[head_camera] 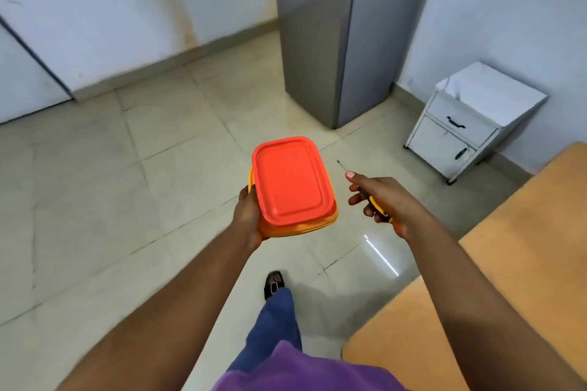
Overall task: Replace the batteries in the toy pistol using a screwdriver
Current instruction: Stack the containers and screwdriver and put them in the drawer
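My left hand (247, 216) grips the left side of a yellow plastic box with an orange lid (290, 181), held level above the floor. My right hand (381, 200) holds a screwdriver (371, 200) with a yellow and black handle; its thin metal shaft points up and to the left past my thumb. The lid is on, so the box's contents are hidden. No toy pistol or batteries are in sight.
A wooden table (524, 247) fills the right side. A grey metal cabinet (333, 41) stands ahead, and a small white drawer unit (470, 124) sits by the right wall. Beige floor tiles (127, 184) spread to the left. My foot (273, 284) is below the box.
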